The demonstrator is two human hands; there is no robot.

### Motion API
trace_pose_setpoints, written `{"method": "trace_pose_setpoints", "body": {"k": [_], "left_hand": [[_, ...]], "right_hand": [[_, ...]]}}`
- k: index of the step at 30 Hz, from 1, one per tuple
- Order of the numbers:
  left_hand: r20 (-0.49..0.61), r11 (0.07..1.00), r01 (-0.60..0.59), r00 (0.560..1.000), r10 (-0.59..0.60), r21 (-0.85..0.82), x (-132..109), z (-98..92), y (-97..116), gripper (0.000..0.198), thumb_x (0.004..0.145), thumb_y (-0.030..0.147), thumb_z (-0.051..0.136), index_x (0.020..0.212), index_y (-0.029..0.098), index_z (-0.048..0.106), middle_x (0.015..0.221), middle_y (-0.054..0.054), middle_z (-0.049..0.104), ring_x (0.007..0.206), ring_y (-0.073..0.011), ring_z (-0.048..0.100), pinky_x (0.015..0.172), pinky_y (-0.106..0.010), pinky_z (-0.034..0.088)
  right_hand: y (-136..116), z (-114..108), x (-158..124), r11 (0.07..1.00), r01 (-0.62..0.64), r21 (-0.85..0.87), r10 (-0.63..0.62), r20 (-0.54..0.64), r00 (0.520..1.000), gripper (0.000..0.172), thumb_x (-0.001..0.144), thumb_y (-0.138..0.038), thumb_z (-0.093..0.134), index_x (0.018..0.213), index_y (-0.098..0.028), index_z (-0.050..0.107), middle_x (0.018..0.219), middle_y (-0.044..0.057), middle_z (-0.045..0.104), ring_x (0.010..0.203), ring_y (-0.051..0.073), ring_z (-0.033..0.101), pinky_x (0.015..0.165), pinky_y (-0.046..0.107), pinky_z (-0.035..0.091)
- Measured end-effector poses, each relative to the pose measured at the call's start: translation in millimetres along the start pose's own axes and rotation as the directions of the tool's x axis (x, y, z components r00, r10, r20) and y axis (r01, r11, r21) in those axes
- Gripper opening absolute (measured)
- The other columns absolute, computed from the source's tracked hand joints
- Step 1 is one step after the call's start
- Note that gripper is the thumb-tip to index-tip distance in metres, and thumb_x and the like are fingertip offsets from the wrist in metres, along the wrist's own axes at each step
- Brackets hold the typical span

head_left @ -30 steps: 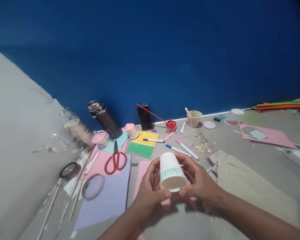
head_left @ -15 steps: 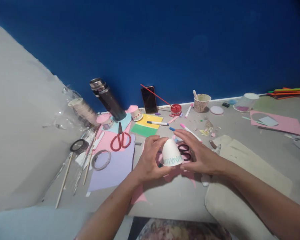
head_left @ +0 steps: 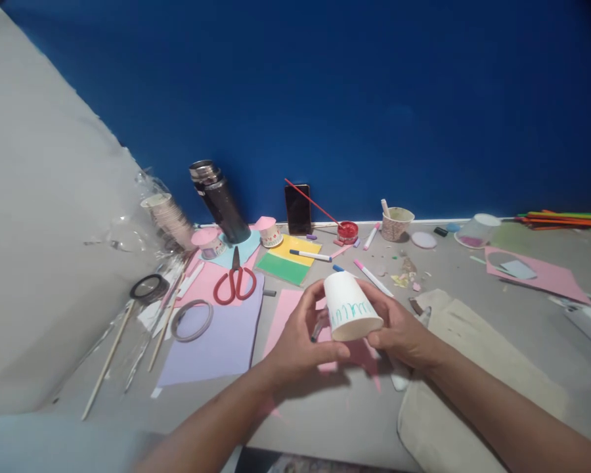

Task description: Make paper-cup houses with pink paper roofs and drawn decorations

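A white paper cup [head_left: 347,295] with a teal zigzag line near its rim is held upside down and tilted above the table. My left hand [head_left: 305,338] curls round its left side, thumb below the rim and fingers partly hidden behind. From the right, my right hand [head_left: 398,322] grips the cup, its thumb at the rim. Beneath lies cut pink paper [head_left: 285,312]. Beyond the hands are a pink-capped marker [head_left: 373,277] and a blue-capped marker [head_left: 310,255] on yellow and green sheets [head_left: 288,269].
Red-handled scissors [head_left: 235,286] and a tape roll [head_left: 192,320] lie on coloured paper at left. Behind stand a dark flask [head_left: 224,207], pink-topped decorated cups [head_left: 270,233], a phone [head_left: 298,209] and a red paint pot [head_left: 347,232]. A beige cloth [head_left: 473,374] lies at right.
The cup has turned and tilted, its rim now swung to the right and more of the teal line showing. My right fingers have moved behind it. The view has shifted slightly.
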State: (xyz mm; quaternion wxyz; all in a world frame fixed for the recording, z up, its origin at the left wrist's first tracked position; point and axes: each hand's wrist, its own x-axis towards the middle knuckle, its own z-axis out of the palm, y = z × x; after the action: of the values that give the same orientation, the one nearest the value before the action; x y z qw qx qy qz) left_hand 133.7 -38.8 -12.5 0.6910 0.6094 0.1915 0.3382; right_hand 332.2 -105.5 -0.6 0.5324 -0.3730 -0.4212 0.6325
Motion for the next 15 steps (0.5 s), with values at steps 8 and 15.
{"method": "trace_pose_setpoints", "body": {"k": [8, 15], "left_hand": [[-0.039, 0.909, -0.133, 0.986, 0.161, 0.394, 2, -6.8, 12, 0.077, 0.075, 0.026, 0.085, 0.144, 0.025, 0.049, 0.147, -0.014, 0.057, 0.137, -0.036, 0.056, 0.112, -0.049, 0.049], [0.214, 0.283, -0.355, 0.879, 0.427, 0.891, 2, -23.7, 9, 0.069, 0.083, 0.022, 0.072, 0.145, 0.022, 0.042, 0.146, -0.018, 0.054, 0.149, -0.039, 0.043, 0.123, -0.061, 0.036]], "right_hand": [[9, -12, -6, 0.879, 0.13, -0.458, -0.177, -0.061, 0.982, 0.109, 0.069, -0.048, 0.093, 0.162, -0.032, 0.037, 0.167, 0.015, 0.041, 0.141, 0.039, 0.053, 0.11, 0.053, 0.05], [2, -22, -2, 0.168, 0.458, -0.873, -0.504, 0.323, 0.801, 0.086, 0.09, -0.034, 0.076, 0.164, -0.029, 0.031, 0.154, 0.018, 0.055, 0.144, 0.038, 0.051, 0.119, 0.059, 0.041]]}}
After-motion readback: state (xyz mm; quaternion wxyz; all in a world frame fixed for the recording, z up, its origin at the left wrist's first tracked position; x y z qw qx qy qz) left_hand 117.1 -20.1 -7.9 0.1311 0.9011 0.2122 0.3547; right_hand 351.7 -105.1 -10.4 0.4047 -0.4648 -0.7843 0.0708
